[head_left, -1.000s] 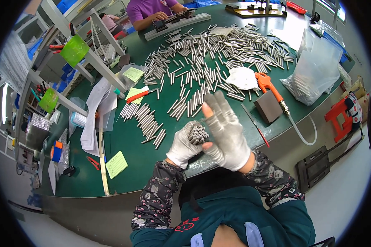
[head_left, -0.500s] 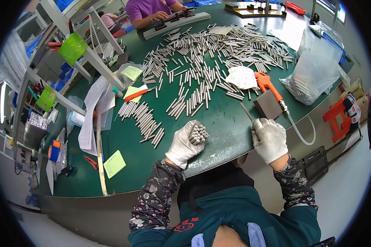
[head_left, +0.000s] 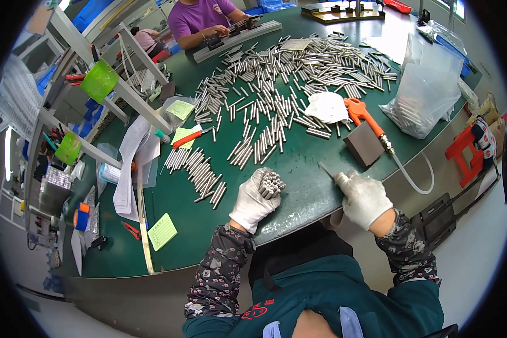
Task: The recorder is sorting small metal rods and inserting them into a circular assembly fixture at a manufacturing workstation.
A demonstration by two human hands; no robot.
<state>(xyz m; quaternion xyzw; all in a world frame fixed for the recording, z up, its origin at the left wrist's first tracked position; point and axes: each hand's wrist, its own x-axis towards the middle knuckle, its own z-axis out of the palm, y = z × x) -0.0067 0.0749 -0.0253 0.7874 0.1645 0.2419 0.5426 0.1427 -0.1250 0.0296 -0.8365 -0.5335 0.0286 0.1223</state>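
My left hand (head_left: 252, 200), in a white glove, grips a bundle of short metal pins (head_left: 272, 185), their round ends facing right. Across from it, my right hand (head_left: 364, 198), also gloved, is closed on a thin, flat grey tool (head_left: 326, 169) like a small file. Its tip points up and left, apart from the bundle. A dark brown block (head_left: 368, 145) stands just beyond my right hand. Rows of loose pins (head_left: 207, 178) lie past my left hand, on the green table (head_left: 298, 174).
A large heap of pins (head_left: 332, 62) spreads across the far table. On the right are an orange air gun (head_left: 366, 116) with a hose, a white cloth (head_left: 327, 107) and a plastic bag (head_left: 425, 101). An orange-handled knife (head_left: 188, 138) lies left. A co-worker (head_left: 200, 22) sits opposite.
My right hand has turned and shifted slightly left, away from the block, bringing the tool's tip lower and nearer the bundle. The left hand keeps its grip. The view has shifted slightly.
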